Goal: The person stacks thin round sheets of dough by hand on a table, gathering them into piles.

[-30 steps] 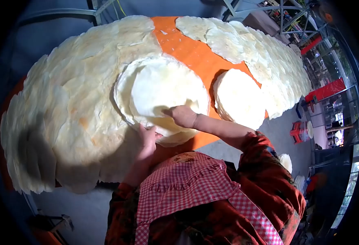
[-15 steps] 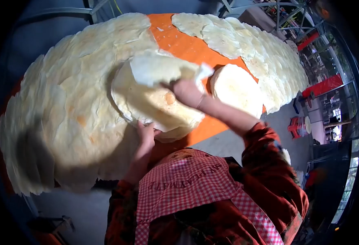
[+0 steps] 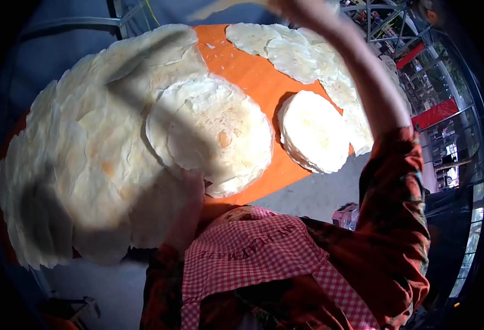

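A large stack of thin, pale round flatbreads (image 3: pixel 236 126) lies on the orange table covering, its top sheet marked by a brown spot. At the stack's lower left edge, my left hand (image 3: pixel 192 190) touches the rim in shadow; its fingers are hard to make out. My right hand (image 3: pixel 294 7) is raised high at the top edge of the view, blurred and partly cut off. From it a thin tan flatbread (image 3: pixel 225 6) stretches leftward, also blurred and cut off. Right of the large stack stands a smaller flatbread stack (image 3: pixel 314 132).
Overlapping flatbreads (image 3: pixel 88 143) cover the left of the table, and more flatbreads (image 3: pixel 297 55) lie at the right. A strip of orange covering (image 3: pixel 242 63) shows between them. Metal framing (image 3: pixel 66 23) stands behind. Grey floor (image 3: pixel 302 195) shows below the table edge.
My right hand has lifted from the large stack up to the top edge, carrying a thin flatbread off it. My left hand stays at the stack's lower left rim.
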`<state>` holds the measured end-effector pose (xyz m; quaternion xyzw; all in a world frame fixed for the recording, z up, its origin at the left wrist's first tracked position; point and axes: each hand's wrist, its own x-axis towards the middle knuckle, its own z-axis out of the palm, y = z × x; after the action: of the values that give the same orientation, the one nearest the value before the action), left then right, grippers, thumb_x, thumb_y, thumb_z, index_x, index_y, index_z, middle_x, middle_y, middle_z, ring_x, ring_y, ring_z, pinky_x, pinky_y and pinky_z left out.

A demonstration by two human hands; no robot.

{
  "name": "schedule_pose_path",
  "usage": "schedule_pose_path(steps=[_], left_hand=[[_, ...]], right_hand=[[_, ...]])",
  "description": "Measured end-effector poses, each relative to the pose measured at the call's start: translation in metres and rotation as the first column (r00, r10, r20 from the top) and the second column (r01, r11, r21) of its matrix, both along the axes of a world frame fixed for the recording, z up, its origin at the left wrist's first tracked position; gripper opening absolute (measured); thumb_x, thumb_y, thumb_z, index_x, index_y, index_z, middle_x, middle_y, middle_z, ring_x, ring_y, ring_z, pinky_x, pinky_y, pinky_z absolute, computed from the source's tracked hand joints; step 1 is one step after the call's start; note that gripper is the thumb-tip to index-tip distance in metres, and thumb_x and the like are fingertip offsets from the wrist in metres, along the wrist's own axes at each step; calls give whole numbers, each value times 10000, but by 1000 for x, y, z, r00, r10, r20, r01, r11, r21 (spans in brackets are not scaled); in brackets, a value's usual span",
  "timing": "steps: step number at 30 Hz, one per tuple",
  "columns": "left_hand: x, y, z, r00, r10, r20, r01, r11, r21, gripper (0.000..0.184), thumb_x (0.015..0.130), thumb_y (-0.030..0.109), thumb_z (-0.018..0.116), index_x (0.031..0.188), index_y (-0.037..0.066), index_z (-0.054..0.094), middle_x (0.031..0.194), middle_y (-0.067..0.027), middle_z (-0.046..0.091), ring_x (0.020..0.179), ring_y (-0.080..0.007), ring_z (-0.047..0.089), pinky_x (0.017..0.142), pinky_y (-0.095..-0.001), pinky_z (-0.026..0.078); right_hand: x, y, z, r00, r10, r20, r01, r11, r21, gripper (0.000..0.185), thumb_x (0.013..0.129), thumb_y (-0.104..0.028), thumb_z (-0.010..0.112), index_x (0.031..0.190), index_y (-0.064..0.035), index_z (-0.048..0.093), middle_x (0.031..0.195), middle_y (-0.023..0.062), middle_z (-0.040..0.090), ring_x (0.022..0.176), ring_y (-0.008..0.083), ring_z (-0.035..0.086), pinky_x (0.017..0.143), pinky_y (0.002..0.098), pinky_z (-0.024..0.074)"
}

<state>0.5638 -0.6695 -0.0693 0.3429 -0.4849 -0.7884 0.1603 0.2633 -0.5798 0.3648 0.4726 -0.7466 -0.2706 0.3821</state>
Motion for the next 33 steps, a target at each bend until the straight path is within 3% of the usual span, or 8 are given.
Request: schedule_pose_path(steps=[2, 9, 12, 14, 15, 19, 25, 33], left_hand=[[-5, -4, -47, 1000, 3, 31, -1, 998, -61, 669, 792, 2, 588, 1376, -28, 264, 1318, -215, 417, 1134, -321, 506, 907, -378, 485], [-3, 3, 31, 985, 12, 170, -40, 986, 163, 671, 842, -10, 582, 1399, 56, 213, 1244, -175, 444, 1005, -289, 561, 649, -357, 581], [-3, 0, 22, 988, 9, 156, -37, 984, 174, 661, 830, -10, 574, 1381, 76, 220, 1223, -160, 468, 947, -285, 590, 606, -376, 575], [-1, 1, 9, 980, 17, 196, -40, 993, 114, 661, 820, 3, 583, 1373, 70, 228, 1207, -151, 491, 953, -274, 594, 601, -373, 564], [-3, -1, -13, 991, 23, 131, -23, 1000, 3, 668, 820, -1, 588, 1377, 68, 227, 1216, -154, 475, 953, -268, 583, 611, -364, 568], [-7, -3, -31, 997, 20, 71, -13, 994, -106, 636, 818, 0, 608, 1352, 76, 271, 1198, -139, 465, 939, -243, 563, 645, -344, 559], [2, 6, 23, 996, 12, 85, -31, 973, 229, 554, 847, 12, 585, 1317, 95, 304, 1133, -112, 496, 901, -203, 571, 637, -322, 547], [0, 10, 32, 999, -6, 53, -4, 984, 176, 492, 833, -71, 469, 1277, 91, 334, 1121, -111, 511, 884, -204, 573, 641, -313, 525]], right_hand=[[29, 10, -76, 822, 418, 387, -281, 888, -364, 319, 789, -54, 496, 1044, -117, 675, 705, 150, 622, 634, 289, 628, 552, 419, 504], [153, 32, -374, 596, 333, 730, -107, 935, -339, 544, 813, -88, 469, 1350, -177, 470, 812, 124, 627, 741, 267, 639, 557, 383, 518], [117, 31, -374, 519, 327, 789, 9, 922, -388, 565, 797, -85, 475, 1359, -144, 454, 860, 142, 639, 747, 284, 635, 584, 396, 515], [96, 16, -273, 443, -17, 897, 285, 951, -123, 552, 775, -63, 470, 1323, -127, 488, 871, 185, 643, 779, 314, 640, 650, 437, 501], [61, 17, -268, 469, 245, 848, 166, 919, -357, 510, 789, -51, 448, 1294, -101, 504, 854, 211, 642, 775, 351, 635, 659, 455, 496], [71, 7, -147, 519, 274, 810, 138, 908, -395, 433, 810, -56, 460, 1236, -75, 536, 844, 202, 649, 732, 368, 622, 637, 455, 500], [162, 55, -337, 544, 240, 804, -89, 969, -230, 297, 789, -119, 505, 1062, -45, 597, 894, 118, 618, 743, 273, 630, 583, 398, 520], [208, 26, -335, 564, 139, 814, -75, 990, -118, 399, 779, -329, 590, 1086, -75, 587, 885, 102, 616, 808, 260, 612, 601, 386, 500]])
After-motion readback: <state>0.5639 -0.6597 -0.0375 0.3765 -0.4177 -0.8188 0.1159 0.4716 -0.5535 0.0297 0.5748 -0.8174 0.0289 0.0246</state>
